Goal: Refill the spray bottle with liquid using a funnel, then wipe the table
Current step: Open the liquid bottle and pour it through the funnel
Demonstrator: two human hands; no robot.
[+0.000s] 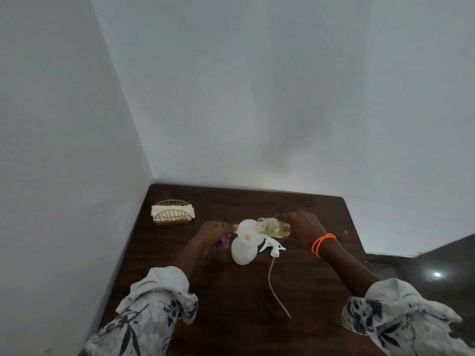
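Observation:
A white spray bottle (pixel 243 253) stands on the dark wooden table (pixel 231 304) with a white funnel (pixel 249 233) set in its neck. My right hand (pixel 303 228) tips a clear bottle of yellow liquid (pixel 273 227) on its side, its open mouth over the funnel's rim. My left hand (pixel 214 233) pinches the funnel's left edge and also holds a small purple thing (pixel 223 240), perhaps a cap. The white spray head (pixel 272 245) lies on the table right of the bottle, its thin tube (pixel 275 286) trailing toward me.
A gold wire holder with white napkins (pixel 172 212) stands at the table's far left corner. White walls close the table's far and left sides. Dark floor (pixel 424 268) shows past the table's right edge.

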